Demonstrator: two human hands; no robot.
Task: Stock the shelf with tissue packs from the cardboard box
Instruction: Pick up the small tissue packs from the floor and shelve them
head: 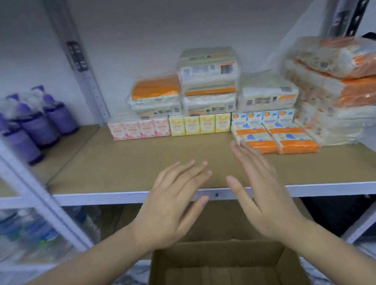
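Note:
Tissue packs fill the back of the brown shelf (140,166): a pink row (139,129), a yellow row (199,124), a blue row (263,117), two orange-and-blue packs (277,139) lying in front, clear-wrapped orange packs stacked on top (208,76), and a tall pile (340,88) at the right. My left hand (170,207) and my right hand (264,193) hover over the shelf's front edge, palms down, fingers spread, holding nothing. Below them stands the open cardboard box (220,255); the visible part of its inside holds no packs.
Purple pump bottles (37,125) stand on the neighbouring shelf at left. Wrapped water bottles (31,233) sit on the lower left shelf. Grey metal uprights (80,61) frame the bay. A dark space lies under the shelf at right.

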